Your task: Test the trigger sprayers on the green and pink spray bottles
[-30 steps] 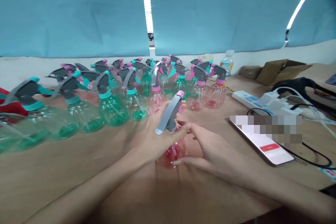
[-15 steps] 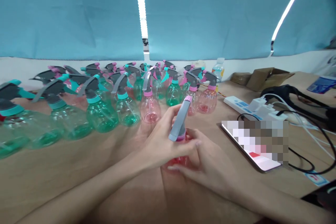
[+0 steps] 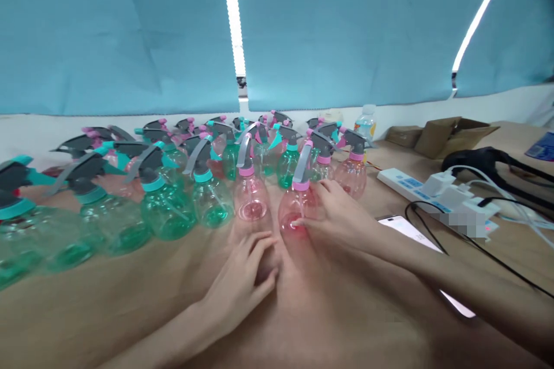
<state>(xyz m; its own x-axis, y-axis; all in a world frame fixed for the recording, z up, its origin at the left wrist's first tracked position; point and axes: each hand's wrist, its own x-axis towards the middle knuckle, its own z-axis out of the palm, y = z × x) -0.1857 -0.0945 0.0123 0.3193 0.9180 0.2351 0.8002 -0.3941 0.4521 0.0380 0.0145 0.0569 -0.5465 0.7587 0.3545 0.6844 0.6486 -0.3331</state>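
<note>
The pink bottle [image 3: 291,204] is upright at the front of the group, apart from the 1 other front pink bottle [image 3: 251,196] to its left, and seems to rest on the table [image 3: 142,294]. Its spray head [image 3: 304,164] is on, so assembly looks done; whether the collar is tight I cannot tell. The right hand [image 3: 346,218] curves around its right side, thumb in front: letting go is not yet done. The left hand [image 3: 238,279] is empty, half open, fingers loosely bent.
</note>
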